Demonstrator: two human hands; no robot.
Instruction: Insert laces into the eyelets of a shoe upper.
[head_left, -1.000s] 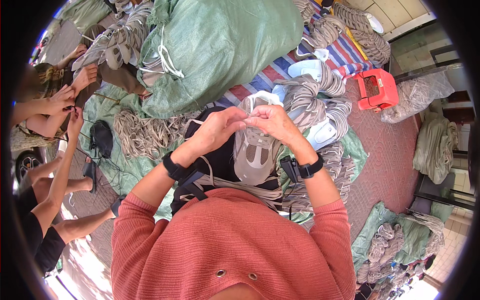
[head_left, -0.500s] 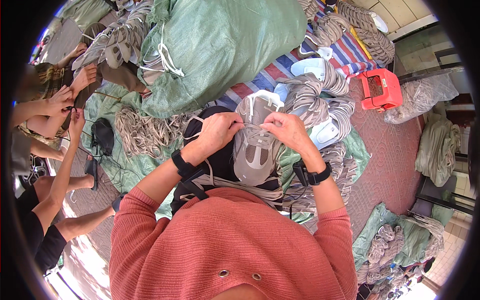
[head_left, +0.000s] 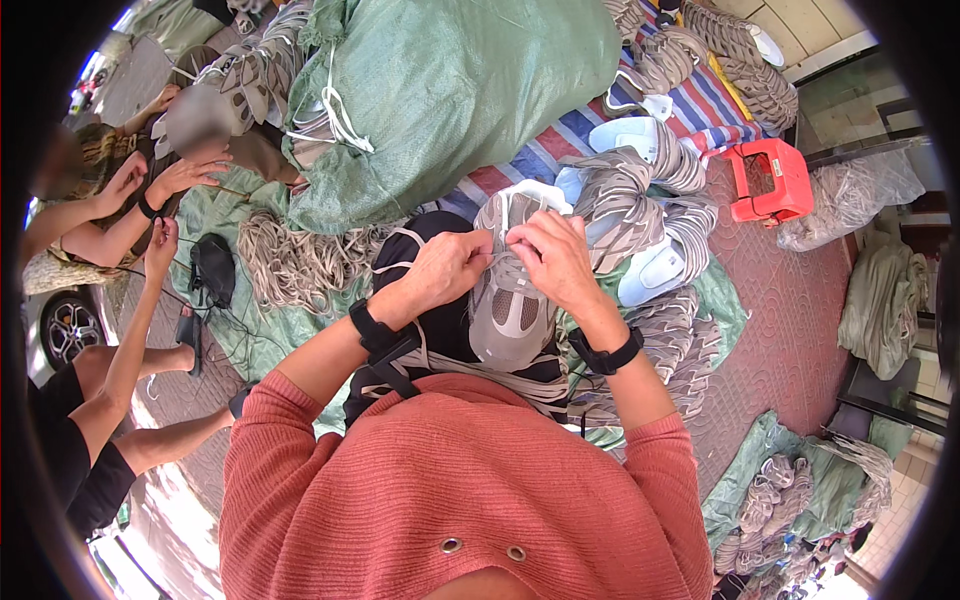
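A grey-beige sneaker (head_left: 508,335) rests on my lap, its toe toward me and its white-lined opening away. My left hand (head_left: 445,268), at the shoe's left side, pinches a thin pale shoelace (head_left: 493,258) between thumb and forefinger. Across the laced tongue sits my right hand (head_left: 556,262), its fingers curled and pressed together on the lace; the fingertips partly hide the lacing. The two hands are a short gap apart. Loose beige laces (head_left: 455,365) lie over my dark-clad lap beneath the shoe.
A big green sack (head_left: 470,90) stands ahead. Stacked sneakers (head_left: 615,205) lie right of my lap, near a red plastic stool (head_left: 770,182). A heap of laces (head_left: 300,265) spreads on green sheeting at left. Co-workers' hands (head_left: 185,178) are at far left.
My right hand has moved left and inward over the shoe's tongue, its fingers curling more. The left hand stays pinched nearly in place. At far left, a co-worker's hands have separated.
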